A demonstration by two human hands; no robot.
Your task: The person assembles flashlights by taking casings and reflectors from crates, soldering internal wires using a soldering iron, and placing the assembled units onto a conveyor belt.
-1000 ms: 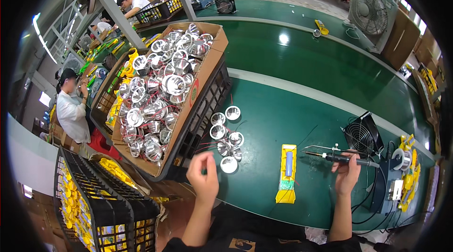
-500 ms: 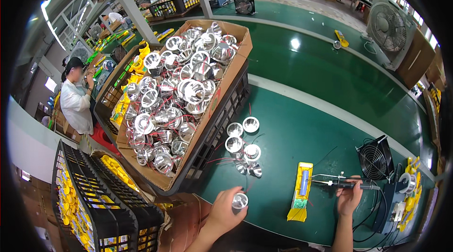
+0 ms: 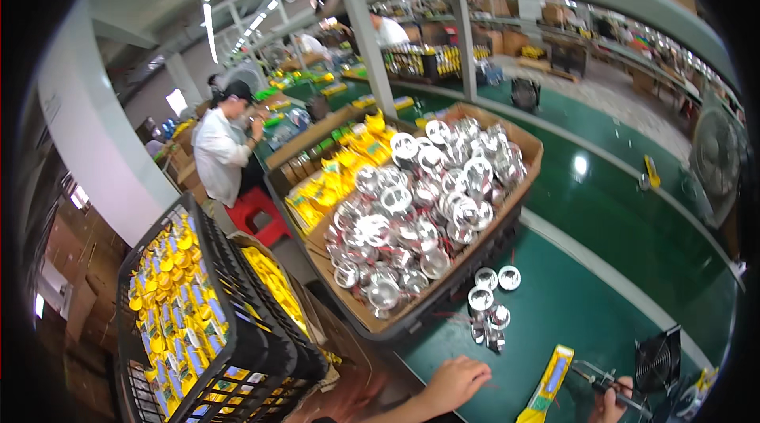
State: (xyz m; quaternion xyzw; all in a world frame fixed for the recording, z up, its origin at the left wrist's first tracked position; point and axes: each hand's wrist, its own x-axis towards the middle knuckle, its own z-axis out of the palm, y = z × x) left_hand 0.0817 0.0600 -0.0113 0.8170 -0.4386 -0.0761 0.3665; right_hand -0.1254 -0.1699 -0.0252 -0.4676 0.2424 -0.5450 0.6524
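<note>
My left hand [image 3: 457, 385] is over the front of the green workbench [image 3: 443, 348], its fingers curled together; what they hold, if anything, is hidden and blurred. A soldering iron [image 3: 602, 383] sits in the grip of my right hand [image 3: 614, 405], its tip pointing left at the yellow plastic housing [image 3: 548, 386]. Inside that housing lie a blue cylindrical battery cell and a green circuit board. Beyond my left hand, several silvery reflector cups [image 3: 481, 297] with thin wires rest in a cluster on the bench.
A large carton [image 3: 526, 201] heaped with reflector cups and yellow housings stands at the bench's left. Black crates [image 3: 229, 304] of yellow parts fill the lower left. A small black fan [image 3: 658, 360] is at the right. A co-worker [image 3: 222, 146] sits beyond on a red stool [image 3: 257, 213].
My view has swung left, so the scene sits farther right and lower. The reflector cup that showed in my left hand is out of sight. My right hand still holds the soldering iron.
</note>
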